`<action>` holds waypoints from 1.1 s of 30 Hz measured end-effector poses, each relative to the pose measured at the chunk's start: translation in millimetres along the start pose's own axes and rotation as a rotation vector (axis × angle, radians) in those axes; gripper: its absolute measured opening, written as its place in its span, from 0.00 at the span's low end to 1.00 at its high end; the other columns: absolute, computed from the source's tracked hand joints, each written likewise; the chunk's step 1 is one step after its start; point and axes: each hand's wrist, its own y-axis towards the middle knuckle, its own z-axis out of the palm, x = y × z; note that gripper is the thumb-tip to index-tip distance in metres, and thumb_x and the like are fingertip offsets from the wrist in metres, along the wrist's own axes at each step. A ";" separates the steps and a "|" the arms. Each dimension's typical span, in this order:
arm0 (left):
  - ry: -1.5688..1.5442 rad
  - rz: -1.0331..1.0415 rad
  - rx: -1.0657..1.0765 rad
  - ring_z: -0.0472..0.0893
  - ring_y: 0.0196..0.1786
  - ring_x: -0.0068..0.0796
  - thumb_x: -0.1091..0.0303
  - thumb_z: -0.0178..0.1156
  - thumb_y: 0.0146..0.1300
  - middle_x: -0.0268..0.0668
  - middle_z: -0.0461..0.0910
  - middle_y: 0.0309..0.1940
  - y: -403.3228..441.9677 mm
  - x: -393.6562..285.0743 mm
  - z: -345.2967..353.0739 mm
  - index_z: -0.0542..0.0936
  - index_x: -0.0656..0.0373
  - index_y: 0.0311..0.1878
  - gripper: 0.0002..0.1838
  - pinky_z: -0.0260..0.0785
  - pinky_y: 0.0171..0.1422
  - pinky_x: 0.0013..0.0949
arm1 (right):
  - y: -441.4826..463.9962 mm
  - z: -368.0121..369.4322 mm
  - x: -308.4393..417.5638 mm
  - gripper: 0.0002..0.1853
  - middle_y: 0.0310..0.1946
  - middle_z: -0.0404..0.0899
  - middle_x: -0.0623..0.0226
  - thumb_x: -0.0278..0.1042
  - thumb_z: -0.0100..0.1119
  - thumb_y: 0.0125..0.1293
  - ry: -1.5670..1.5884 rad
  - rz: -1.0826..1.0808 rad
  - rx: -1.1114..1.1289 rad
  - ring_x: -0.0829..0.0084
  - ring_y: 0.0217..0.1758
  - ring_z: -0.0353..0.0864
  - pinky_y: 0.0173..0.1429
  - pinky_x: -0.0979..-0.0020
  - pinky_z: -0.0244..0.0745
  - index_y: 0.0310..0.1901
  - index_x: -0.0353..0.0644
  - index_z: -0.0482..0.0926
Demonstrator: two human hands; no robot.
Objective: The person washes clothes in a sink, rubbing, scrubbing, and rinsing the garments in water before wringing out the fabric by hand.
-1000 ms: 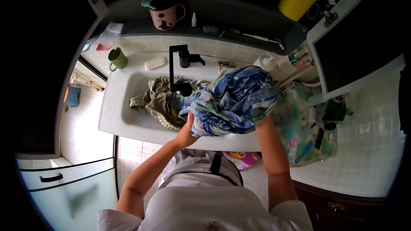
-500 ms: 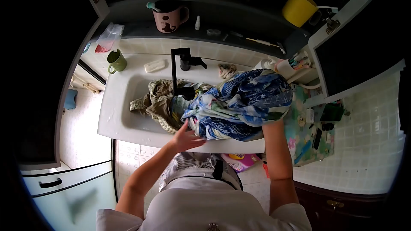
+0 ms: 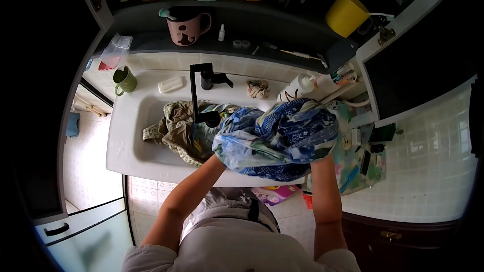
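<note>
A bundled blue, white and green printed cloth (image 3: pixel 282 138) lies over the right part of the white sink (image 3: pixel 118 141) and its front rim. My left wrist (image 3: pixel 218 165) goes in under the bundle's left end, with the fingers hidden. On the other side, my right wrist (image 3: pixel 322 163) disappears beneath the right end, and that hand is covered too. An olive-brown patterned cloth (image 3: pixel 179 126) lies crumpled in the basin, left of the bundle. The black faucet (image 3: pixel 195 93) reaches over the cloths.
Behind the basin are a green cup (image 3: pixel 125 80), a bar of soap (image 3: pixel 171 84), a small crumpled cloth (image 3: pixel 258 89) and a white pump bottle (image 3: pixel 297 88). A shelf above holds a pink mug (image 3: pixel 185 29) and a yellow cup (image 3: pixel 347 13). Open cabinet doors flank both sides.
My left hand, open at the cloth's front edge before, has gone under the bundle. The printed cloth is gathered more tightly, its left part drawn up over that hand. The view has shifted slightly.
</note>
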 end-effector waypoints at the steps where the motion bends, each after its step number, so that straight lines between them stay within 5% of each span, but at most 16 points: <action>1: 0.127 0.077 0.033 0.79 0.50 0.37 0.62 0.60 0.58 0.42 0.80 0.47 -3.0 -10.0 9.3 0.79 0.62 0.50 0.19 0.71 0.58 0.35 | -5.6 20.6 -9.4 0.22 0.54 0.76 0.62 0.49 0.50 0.64 0.065 0.019 0.077 0.63 0.58 0.74 0.68 0.60 0.64 0.55 0.47 0.75; 5: 0.843 0.387 0.254 0.79 0.49 0.32 0.68 0.65 0.55 0.40 0.81 0.45 -8.5 -55.6 32.9 0.80 0.62 0.48 0.16 0.71 0.57 0.30 | -13.0 46.5 -6.0 0.22 0.58 0.71 0.61 0.45 0.48 0.66 0.250 0.003 0.161 0.62 0.62 0.69 0.70 0.60 0.61 0.59 0.47 0.70; 7: 0.282 0.520 -0.094 0.79 0.49 0.32 0.69 0.67 0.53 0.38 0.82 0.41 -0.6 -63.5 71.5 0.83 0.61 0.42 0.13 0.70 0.57 0.31 | -21.5 54.4 7.1 0.22 0.60 0.68 0.60 0.43 0.47 0.67 0.356 -0.013 0.166 0.61 0.64 0.66 0.71 0.59 0.59 0.61 0.47 0.67; 8: -0.014 0.468 -0.045 0.78 0.48 0.33 0.71 0.70 0.46 0.36 0.81 0.38 -0.9 -68.8 80.4 0.84 0.60 0.36 0.12 0.69 0.57 0.31 | -23.0 59.8 10.5 0.22 0.61 0.67 0.60 0.42 0.46 0.68 0.403 -0.018 0.170 0.61 0.65 0.65 0.71 0.59 0.58 0.62 0.47 0.66; 11: 0.820 0.770 0.077 0.78 0.47 0.32 0.71 0.72 0.41 0.39 0.81 0.39 2.5 -105.1 90.1 0.83 0.59 0.39 0.18 0.69 0.56 0.31 | -30.2 77.1 18.9 0.23 0.64 0.63 0.59 0.39 0.44 0.69 0.544 -0.032 0.180 0.60 0.68 0.61 0.72 0.59 0.56 0.64 0.48 0.62; 15: 0.349 0.291 0.386 0.78 0.46 0.30 0.70 0.59 0.60 0.39 0.79 0.45 21.8 -124.3 101.3 0.80 0.59 0.46 0.11 0.68 0.55 0.31 | -16.8 103.8 -0.7 0.24 0.68 0.58 0.58 0.36 0.42 0.72 0.614 -0.079 0.146 0.59 0.71 0.56 0.74 0.58 0.52 0.68 0.48 0.57; 17: 0.035 0.158 0.255 0.78 0.49 0.30 0.70 0.56 0.65 0.39 0.79 0.48 8.7 -141.0 93.8 0.77 0.61 0.53 0.14 0.70 0.57 0.31 | 1.7 124.6 -17.9 0.25 0.70 0.55 0.57 0.34 0.40 0.73 0.577 -0.096 0.076 0.59 0.73 0.53 0.74 0.58 0.50 0.70 0.48 0.55; 19: -0.364 -0.236 -0.019 0.79 0.49 0.30 0.68 0.53 0.68 0.41 0.79 0.48 27.1 -111.7 57.8 0.75 0.63 0.56 0.16 0.74 0.57 0.32 | 23.4 144.4 -31.7 0.26 0.72 0.52 0.57 0.32 0.39 0.74 0.529 -0.115 -0.020 0.58 0.75 0.51 0.75 0.58 0.49 0.71 0.48 0.52; 20: -0.255 -0.235 -0.071 0.80 0.46 0.30 0.68 0.53 0.69 0.41 0.80 0.47 47.6 -85.7 18.2 0.75 0.63 0.56 0.16 0.76 0.53 0.32 | 32.9 150.6 -36.1 0.26 0.73 0.51 0.57 0.31 0.38 0.74 0.535 -0.134 -0.056 0.58 0.76 0.50 0.75 0.58 0.48 0.72 0.48 0.51; 24: 0.007 -0.141 0.081 0.77 0.50 0.28 0.68 0.57 0.66 0.39 0.78 0.51 81.7 -77.6 6.9 0.72 0.61 0.60 0.20 0.71 0.57 0.31 | 56.0 143.6 -22.1 0.29 0.72 0.50 0.58 0.30 0.44 0.72 1.537 -0.276 0.157 0.61 0.75 0.49 0.75 0.59 0.47 0.72 0.48 0.48; 33: 0.380 0.022 0.177 0.75 0.55 0.33 0.62 0.58 0.66 0.41 0.75 0.56 28.0 -170.2 38.5 0.67 0.60 0.64 0.26 0.67 0.62 0.35 | 23.3 116.4 10.7 0.22 0.61 0.60 0.62 0.30 0.48 0.70 1.825 0.348 0.023 0.66 0.64 0.59 0.69 0.63 0.56 0.63 0.43 0.58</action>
